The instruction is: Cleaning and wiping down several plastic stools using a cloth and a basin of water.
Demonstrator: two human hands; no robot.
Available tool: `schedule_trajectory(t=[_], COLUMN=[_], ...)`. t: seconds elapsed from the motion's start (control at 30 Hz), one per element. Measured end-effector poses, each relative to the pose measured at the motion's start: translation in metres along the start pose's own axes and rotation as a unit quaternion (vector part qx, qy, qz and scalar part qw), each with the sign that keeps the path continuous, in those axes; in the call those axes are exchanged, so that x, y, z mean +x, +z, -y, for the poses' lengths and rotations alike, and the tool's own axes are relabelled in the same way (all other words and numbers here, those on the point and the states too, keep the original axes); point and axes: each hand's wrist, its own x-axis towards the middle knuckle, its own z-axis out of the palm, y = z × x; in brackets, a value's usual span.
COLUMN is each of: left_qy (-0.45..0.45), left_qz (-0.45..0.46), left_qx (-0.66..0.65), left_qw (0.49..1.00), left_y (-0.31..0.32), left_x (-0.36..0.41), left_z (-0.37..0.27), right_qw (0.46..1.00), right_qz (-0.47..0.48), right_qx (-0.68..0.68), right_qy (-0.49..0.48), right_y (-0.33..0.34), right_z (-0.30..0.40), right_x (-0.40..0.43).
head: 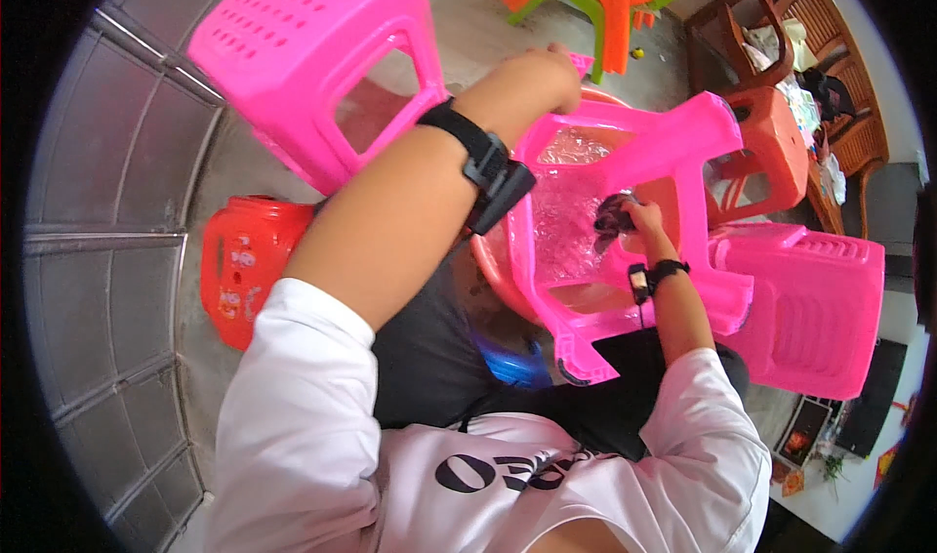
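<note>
A pink plastic stool [542, 289] lies legs-up in an orange basin [489, 260] of splashing water. My left hand [565, 77] is on its far side, closed around a leg, with most of the fingers hidden behind the wrist. Inside the stool's frame, my right hand [644, 218] grips a wet dark cloth [613, 220] close to the underside of the seat. Water stands over part of that underside. Black straps with small devices circle both forearms.
A pink stool [315, 62] stands at the upper left, above a red plastic stool [252, 260] bearing printed pictures. On the right are another pink stool [820, 319] and an orange-red stool [772, 150]. Orange and green stools [611, 11] stand beyond the basin, near a wooden bench [812, 11].
</note>
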Motion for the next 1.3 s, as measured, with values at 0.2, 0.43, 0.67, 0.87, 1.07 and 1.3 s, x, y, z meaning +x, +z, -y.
schedule_trajectory(t=[0.2,0.43,0.67,0.87,1.07,1.3], left_qy=[-0.011,0.117,0.073,0.027,0.046,0.054], left_qz=[0.014,0.012,-0.068,-0.047,-0.058,-0.057], left_qx=[0.010,0.077,-0.018,-0.043,-0.071,-0.068], left_qw=[1.000,0.990,0.995,0.998,0.995,0.995], left_y=[-0.009,-0.014,-0.009,-0.007,-0.016,-0.007], left_x=[-0.018,-0.004,0.031,0.049,0.046,0.076], left_z=[0.000,-0.005,0.025,0.026,0.033,0.038], right_qw=[0.995,0.967,0.971,0.965,0.922,0.825], right_qz=[0.037,0.041,0.054,0.097,0.076,0.290], right_qx=[-0.077,-0.042,-0.019,-0.039,-0.134,-0.336], right_qy=[-0.058,-0.246,-0.230,-0.241,-0.355,-0.350], right_y=[-0.018,-0.078,-0.117,-0.132,-0.072,-0.050], right_z=[0.030,0.073,0.107,0.097,0.056,-0.024], right_x=[-0.041,-0.064,-0.108,-0.125,-0.100,-0.065])
